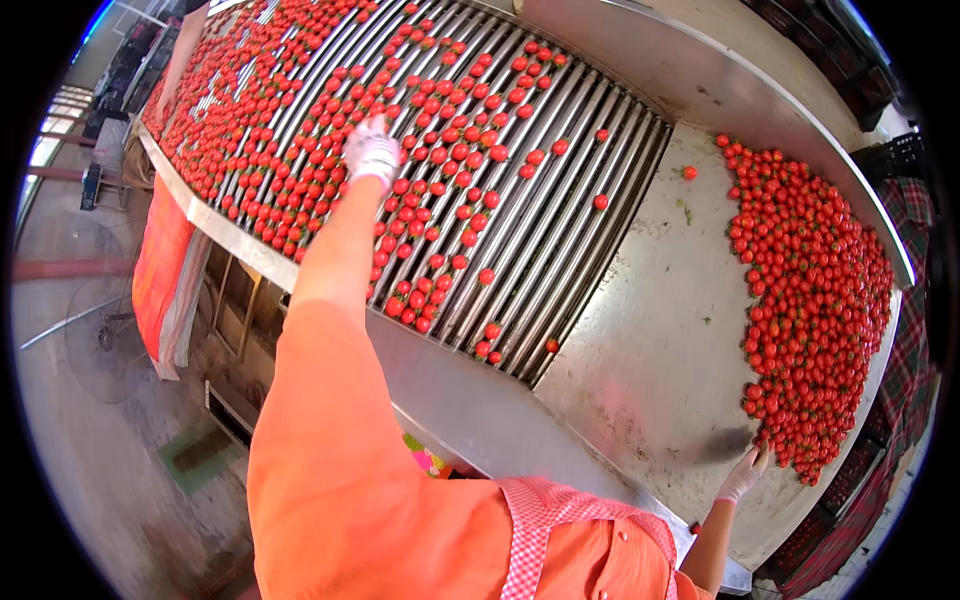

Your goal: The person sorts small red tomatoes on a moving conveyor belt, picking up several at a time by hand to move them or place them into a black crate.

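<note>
Many small red tomatoes (442,154) lie spread over a bed of metal rollers (555,210). My left hand (371,152), in a pale glove, is over the rollers among the tomatoes; its fingers are blurred, and whether they hold anything is hidden. At the lower right my right hand (746,471), gloved with bare fingertips showing, is by the lower left edge of a big heap of tomatoes (814,315) on a sheet-metal tray (652,322). I cannot tell if its fingers grip a tomato. One lone tomato (689,172) rests left of the heap.
Raised metal walls (750,75) edge the tray and rollers. Another person's arm (184,60) reaches over the tomatoes at the far upper left. Dark plastic crates (821,67) stand beyond the wall, and a plaid cloth (904,300) hangs at the right. A fan (105,337) stands at the left.
</note>
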The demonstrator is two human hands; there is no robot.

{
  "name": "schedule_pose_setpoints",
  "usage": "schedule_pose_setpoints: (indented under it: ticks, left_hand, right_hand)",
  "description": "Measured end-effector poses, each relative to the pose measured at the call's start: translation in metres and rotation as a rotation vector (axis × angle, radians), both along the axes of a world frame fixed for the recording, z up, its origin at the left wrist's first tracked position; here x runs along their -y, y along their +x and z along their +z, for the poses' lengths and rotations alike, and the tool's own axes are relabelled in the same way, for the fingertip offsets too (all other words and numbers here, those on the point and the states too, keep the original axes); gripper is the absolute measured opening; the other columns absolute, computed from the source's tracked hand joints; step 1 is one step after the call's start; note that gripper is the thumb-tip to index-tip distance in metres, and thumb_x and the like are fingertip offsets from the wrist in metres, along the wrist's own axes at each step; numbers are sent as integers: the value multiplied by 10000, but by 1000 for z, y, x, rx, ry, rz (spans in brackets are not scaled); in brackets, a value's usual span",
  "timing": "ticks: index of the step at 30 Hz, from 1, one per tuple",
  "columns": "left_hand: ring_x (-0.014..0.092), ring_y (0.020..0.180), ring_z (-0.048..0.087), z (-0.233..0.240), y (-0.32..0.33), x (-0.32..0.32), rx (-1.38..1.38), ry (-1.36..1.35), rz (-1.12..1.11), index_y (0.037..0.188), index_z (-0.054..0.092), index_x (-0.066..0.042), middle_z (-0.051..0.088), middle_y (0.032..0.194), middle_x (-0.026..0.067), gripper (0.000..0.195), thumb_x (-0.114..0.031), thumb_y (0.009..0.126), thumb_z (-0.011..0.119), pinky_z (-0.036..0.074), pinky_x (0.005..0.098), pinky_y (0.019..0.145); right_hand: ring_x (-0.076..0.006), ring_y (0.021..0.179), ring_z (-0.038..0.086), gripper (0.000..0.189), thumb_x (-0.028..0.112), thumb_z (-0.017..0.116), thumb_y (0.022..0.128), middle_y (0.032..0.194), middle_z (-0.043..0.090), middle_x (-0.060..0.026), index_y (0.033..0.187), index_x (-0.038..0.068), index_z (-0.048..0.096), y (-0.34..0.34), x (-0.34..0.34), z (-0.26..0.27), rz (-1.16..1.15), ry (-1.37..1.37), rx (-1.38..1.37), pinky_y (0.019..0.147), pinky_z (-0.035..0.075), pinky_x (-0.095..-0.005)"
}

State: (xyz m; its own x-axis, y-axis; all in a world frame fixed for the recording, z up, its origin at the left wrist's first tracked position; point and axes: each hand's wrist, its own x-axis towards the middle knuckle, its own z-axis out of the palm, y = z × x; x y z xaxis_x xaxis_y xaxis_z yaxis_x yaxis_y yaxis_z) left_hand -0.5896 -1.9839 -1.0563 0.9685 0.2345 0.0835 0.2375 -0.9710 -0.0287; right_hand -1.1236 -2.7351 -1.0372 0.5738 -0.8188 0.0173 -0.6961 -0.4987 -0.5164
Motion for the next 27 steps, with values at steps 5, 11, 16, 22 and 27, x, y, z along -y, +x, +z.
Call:
schedule_pose_setpoints:
  ticks: [5,11,16,22,27]
  left_hand:
    - [303,1254,551,22,57,0,-270,179,77,1420,472,-229,539,1372,118,474,-297,957,552,473,447,1010]
    - [334,1239,566,15,76,-21,-244,146,149,1319,557,-156,541,1366,158,336,-196,1003,450,508,478,975]
    - [326,1214,587,11,77,-19,-216,123,96,1298,564,-177,582,1320,136,344,-233,960,530,494,500,987]
    - [261,1040,659,-13,45,-9,283,-894,51,1244,590,-82,659,1178,127,373,-206,895,638,532,407,906]
    - [238,1015,680,24,-73,69,-19,-2450,376,1276,607,-96,657,1223,140,380,-57,899,591,581,453,882]
  right_hand:
    - [-288,1260,527,447,166,513,999,1368,562,-185,1387,-54,488,-41,13,-28,-10,-32,-40,1080,393,-352]
    - [-342,1275,506,522,321,517,1007,1423,506,-207,1428,16,470,6,26,-22,-135,-282,-216,1084,387,-394]
    - [-381,1311,481,742,672,368,942,1440,487,-237,1512,199,389,70,61,-27,-571,-279,-382,1088,370,-475]
    - [-449,1249,518,814,755,360,891,1421,484,-268,1498,213,404,139,72,-53,-512,-239,-314,1017,419,-554]
    - [-475,1069,595,639,565,526,908,1241,568,-291,1422,186,501,207,-7,-71,-210,-431,-154,922,496,-518]
